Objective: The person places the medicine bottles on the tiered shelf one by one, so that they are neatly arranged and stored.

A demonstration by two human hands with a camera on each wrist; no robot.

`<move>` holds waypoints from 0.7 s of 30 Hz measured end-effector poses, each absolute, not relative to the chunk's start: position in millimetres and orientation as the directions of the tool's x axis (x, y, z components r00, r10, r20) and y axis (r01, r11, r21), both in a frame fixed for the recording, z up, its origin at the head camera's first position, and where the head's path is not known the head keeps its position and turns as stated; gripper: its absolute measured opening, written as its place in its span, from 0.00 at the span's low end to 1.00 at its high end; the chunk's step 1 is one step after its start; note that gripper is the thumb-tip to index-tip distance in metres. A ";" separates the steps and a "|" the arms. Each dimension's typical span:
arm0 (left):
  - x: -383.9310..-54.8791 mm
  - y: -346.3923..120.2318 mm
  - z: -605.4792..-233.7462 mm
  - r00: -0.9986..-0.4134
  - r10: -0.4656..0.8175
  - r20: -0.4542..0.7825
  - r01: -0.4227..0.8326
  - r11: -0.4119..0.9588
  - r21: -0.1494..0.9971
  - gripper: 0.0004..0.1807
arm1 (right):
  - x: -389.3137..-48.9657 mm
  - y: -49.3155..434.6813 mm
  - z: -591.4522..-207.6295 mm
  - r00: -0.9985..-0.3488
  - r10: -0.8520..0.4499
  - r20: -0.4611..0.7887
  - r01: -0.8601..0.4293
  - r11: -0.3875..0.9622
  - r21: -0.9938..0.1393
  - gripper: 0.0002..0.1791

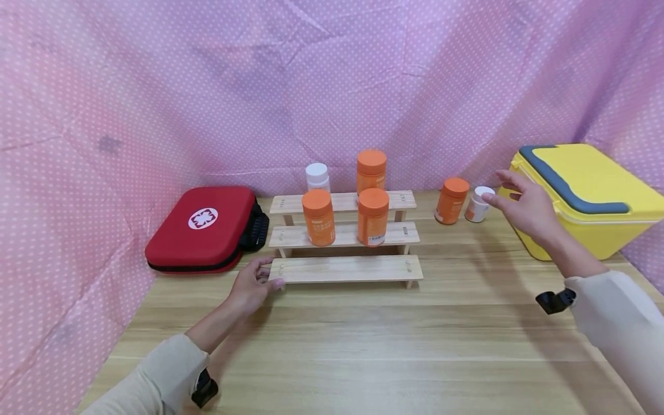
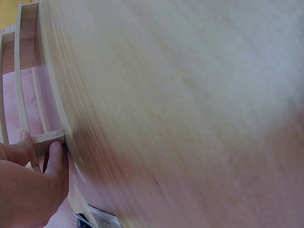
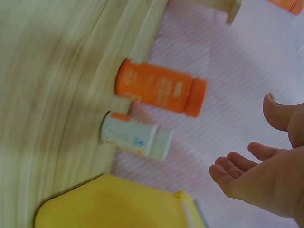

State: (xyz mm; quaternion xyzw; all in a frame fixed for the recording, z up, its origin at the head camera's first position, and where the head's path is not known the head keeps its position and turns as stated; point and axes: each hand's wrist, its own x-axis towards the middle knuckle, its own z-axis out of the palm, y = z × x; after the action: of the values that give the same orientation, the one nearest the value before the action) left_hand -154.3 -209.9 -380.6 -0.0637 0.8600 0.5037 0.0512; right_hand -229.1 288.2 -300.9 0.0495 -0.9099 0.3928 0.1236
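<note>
A three-step wooden display rack (image 1: 346, 270) stands on the table. My left hand (image 1: 252, 287) grips the left end of its lowest step; in the left wrist view, the thumb and fingers of this hand (image 2: 35, 183) pinch around the short leg (image 2: 49, 137). My right hand (image 1: 526, 208) is in the air beside a small white bottle (image 1: 478, 205), fingers spread and holding nothing. In the right wrist view a gap separates this hand (image 3: 266, 175) from the white bottle (image 3: 135, 135). Left of that bottle is an orange bottle (image 1: 452, 202), upright on the table.
On the middle step are two orange bottles (image 1: 319, 219); the top step bears another orange bottle (image 1: 371, 170) and a white bottle (image 1: 317, 176). A red first-aid case (image 1: 202, 230) lies left of the rack. A yellow box (image 1: 596, 196) with a grey handle stands at the right.
</note>
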 end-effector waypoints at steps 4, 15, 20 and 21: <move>-154.6 -209.8 -380.0 -0.987 -0.055 -0.148 -0.156 0.490 0.858 0.32 | -242.6 295.7 -304.8 -0.975 0.035 0.218 -0.134 0.691 -0.711 0.39; -154.7 -210.0 -381.7 -0.987 -0.065 -0.149 -0.162 0.491 0.856 0.31 | -285.2 309.2 -330.1 -0.996 -0.044 0.072 -0.083 0.683 -0.726 0.38; -156.1 -210.1 -383.0 -0.986 -0.069 -0.154 -0.168 0.492 0.854 0.31 | -296.3 309.2 -340.8 -0.999 -0.037 0.006 -0.028 0.635 -0.772 0.37; -156.5 -210.2 -383.4 -0.985 -0.070 -0.155 -0.169 0.492 0.854 0.32 | -297.7 309.6 -343.1 -0.999 -0.031 0.005 -0.024 0.636 -0.771 0.35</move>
State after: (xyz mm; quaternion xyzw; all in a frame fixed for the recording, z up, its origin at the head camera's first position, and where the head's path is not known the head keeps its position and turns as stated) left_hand -156.5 -210.2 -383.4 -0.0694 0.8622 0.4993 0.0497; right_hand -297.7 309.6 -343.1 0.0153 -0.9045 0.4262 -0.0044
